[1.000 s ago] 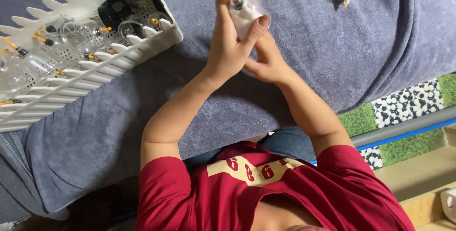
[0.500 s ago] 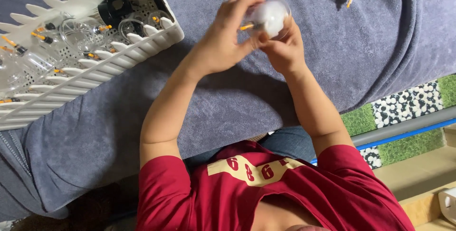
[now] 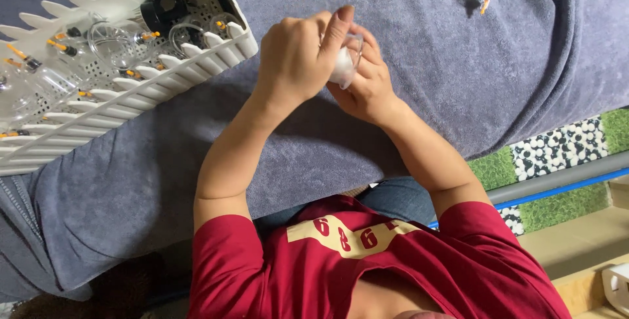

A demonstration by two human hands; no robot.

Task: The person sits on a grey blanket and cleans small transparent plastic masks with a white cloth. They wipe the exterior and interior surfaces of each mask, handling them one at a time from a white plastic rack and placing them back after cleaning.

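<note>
Fingers (image 3: 341, 20) of both hands enclose a clear cup (image 3: 347, 57).

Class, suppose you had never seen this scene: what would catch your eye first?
Two bare hands meet over a grey towel: the left hand and right hand together grip a small clear cup with something white inside. At upper left, a white basket holds more clear cups.
</note>
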